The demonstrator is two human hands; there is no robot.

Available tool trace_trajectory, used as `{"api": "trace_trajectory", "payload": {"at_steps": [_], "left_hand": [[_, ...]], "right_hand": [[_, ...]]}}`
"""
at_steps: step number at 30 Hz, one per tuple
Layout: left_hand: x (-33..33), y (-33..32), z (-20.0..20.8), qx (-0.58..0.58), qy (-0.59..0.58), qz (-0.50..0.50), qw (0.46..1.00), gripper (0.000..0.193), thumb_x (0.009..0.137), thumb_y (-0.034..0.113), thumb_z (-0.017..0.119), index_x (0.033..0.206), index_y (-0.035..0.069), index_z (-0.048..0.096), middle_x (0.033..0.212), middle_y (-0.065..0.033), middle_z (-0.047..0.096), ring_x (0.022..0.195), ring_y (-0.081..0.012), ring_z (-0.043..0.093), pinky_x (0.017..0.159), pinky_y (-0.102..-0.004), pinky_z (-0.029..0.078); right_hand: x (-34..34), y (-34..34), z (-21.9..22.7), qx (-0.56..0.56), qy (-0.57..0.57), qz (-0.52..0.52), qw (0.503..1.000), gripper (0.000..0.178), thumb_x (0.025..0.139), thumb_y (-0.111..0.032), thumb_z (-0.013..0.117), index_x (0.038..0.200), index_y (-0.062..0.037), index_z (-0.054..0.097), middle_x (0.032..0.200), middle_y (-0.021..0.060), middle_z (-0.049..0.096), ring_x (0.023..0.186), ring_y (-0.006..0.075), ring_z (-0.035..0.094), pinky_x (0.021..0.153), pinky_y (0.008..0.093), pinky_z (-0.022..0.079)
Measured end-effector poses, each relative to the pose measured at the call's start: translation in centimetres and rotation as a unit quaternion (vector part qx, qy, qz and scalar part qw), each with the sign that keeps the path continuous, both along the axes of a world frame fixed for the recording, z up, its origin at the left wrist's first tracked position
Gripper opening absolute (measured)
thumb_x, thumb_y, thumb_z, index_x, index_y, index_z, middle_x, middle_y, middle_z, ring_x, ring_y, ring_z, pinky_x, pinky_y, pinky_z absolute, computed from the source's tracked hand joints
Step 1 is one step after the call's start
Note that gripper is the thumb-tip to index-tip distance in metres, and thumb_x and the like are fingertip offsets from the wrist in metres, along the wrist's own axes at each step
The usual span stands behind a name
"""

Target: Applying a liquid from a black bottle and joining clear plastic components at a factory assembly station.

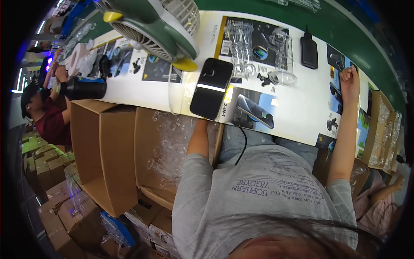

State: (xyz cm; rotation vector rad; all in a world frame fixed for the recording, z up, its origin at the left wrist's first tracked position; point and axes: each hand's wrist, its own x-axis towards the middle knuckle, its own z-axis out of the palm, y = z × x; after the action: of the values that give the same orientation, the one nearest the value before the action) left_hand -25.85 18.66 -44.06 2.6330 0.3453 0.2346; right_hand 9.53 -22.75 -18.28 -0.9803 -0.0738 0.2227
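Observation:
My right hand (349,82) is over the right part of the table, its fingers curled and pressed together. What they pinch, if anything, is too small to make out. Left of it lies a flat black bottle-shaped thing (308,51) with a pointed tip. My left forearm (199,139) runs to the table's front edge beside an open carton, and the hand itself is hidden under the tabletop. Above that spot a black smartphone (211,88) lies on the table. Clear plastic ribbed tubes (239,45) and a clear plastic piece with a round base (284,64) stand or lie farther back.
A green and white fan (159,30) stands at the back left. At my left, an open carton (144,129) holds clear plastic pieces (170,151). Another carton (377,129) of clear pieces is at the right. A person (49,112) works at the far left.

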Motion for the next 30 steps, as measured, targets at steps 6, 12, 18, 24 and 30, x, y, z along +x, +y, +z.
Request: {"api": "trace_trajectory", "payload": {"at_steps": [6, 12, 18, 24, 30], "left_hand": [[0.3, -0.1, 1.3, 0.009, 0.012, 0.003, 1.0, 0.061, 0.075, 0.028, 0.063, 0.127, 0.006, 0.04, 0.129, -0.0179, 0.041, 0.122, -0.0317, 0.036, 0.097, -0.0394, 0.034], [-2.1, 0.8, 8.2, -0.36, 0.11, 0.12, 0.919, 0.04, 0.069, 0.016, 0.071, 0.105, 0.004, 0.058, 0.099, -0.0126, 0.063, 0.085, -0.0272, 0.062, 0.072, -0.0342, 0.049], [-6.5, 2.4, 10.4, -0.159, 0.147, 0.21, 0.953, 0.006, 0.074, 0.007, 0.067, 0.074, 0.002, 0.065, 0.06, 0.0022, 0.056, 0.054, -0.0079, 0.05, 0.049, -0.0227, 0.039], [-5.7, 2.2, 17.5, -0.289, 0.065, 0.216, 0.93, 0.012, 0.073, 0.014, 0.066, 0.077, 0.003, 0.064, 0.068, -0.0125, 0.063, 0.061, -0.0221, 0.06, 0.056, -0.0322, 0.046], [-8.2, 3.7, 25.2, -0.157, 0.011, 0.237, 0.959, 0.016, 0.069, 0.008, 0.059, 0.061, -0.003, 0.051, 0.054, -0.0039, 0.047, 0.056, -0.0092, 0.043, 0.054, -0.027, 0.036]], "right_hand": [[-0.5, -0.3, 0.9, -0.023, -0.004, -0.006, 1.0, 0.025, 0.093, -0.016, 0.044, 0.07, -0.0052, 0.047, 0.06, -0.0002, 0.037, 0.057, 0.0094, 0.033, 0.056, 0.0229, 0.03], [0.0, -1.3, 0.0, -0.029, -0.019, 0.014, 0.999, 0.023, 0.093, -0.017, 0.044, 0.072, -0.0063, 0.046, 0.06, -0.0012, 0.036, 0.057, 0.0087, 0.032, 0.057, 0.0227, 0.029], [0.0, -0.1, 0.3, -0.037, -0.031, 0.048, 0.998, 0.023, 0.092, -0.018, 0.045, 0.073, -0.0068, 0.047, 0.06, -0.0015, 0.036, 0.057, 0.0085, 0.033, 0.056, 0.0221, 0.029], [-0.3, -1.0, 0.2, -0.017, -0.009, 0.025, 0.999, 0.023, 0.092, -0.019, 0.045, 0.073, -0.007, 0.047, 0.06, -0.0016, 0.037, 0.056, 0.0082, 0.033, 0.054, 0.0223, 0.029], [-1.5, -0.1, 0.3, -0.279, -0.117, -0.01, 0.953, 0.017, 0.091, -0.016, 0.047, 0.083, -0.0026, 0.052, 0.068, -0.0022, 0.045, 0.06, 0.0054, 0.036, 0.056, 0.0197, 0.029]]}}
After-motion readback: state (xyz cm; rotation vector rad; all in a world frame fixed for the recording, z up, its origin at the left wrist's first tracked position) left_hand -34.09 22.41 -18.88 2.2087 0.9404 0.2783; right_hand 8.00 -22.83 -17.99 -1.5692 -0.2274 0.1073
